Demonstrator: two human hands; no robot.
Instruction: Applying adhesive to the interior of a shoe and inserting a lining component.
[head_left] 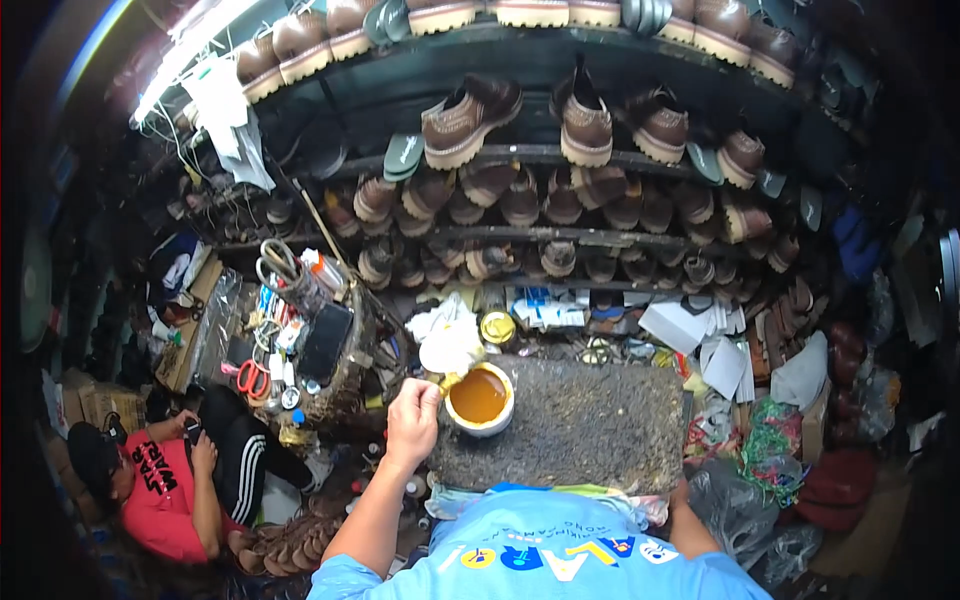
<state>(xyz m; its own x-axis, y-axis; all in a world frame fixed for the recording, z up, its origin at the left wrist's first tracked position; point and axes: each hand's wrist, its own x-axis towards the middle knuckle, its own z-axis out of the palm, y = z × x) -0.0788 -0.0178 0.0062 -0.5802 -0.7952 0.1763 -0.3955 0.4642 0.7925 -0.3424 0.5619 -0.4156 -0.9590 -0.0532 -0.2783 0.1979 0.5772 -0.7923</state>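
One hand [413, 420], the left, grips a brush [452, 379] over the glue tub [480, 399]; dip shallow, wipe excess on the rim. Right hand hidden.

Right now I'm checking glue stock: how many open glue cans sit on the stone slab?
1: the open glue can stands at the slab's left end, beside the left hand.

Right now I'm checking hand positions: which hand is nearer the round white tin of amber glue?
Left. The left hand is beside the white tin; the right hand is hidden below the slab's near edge.
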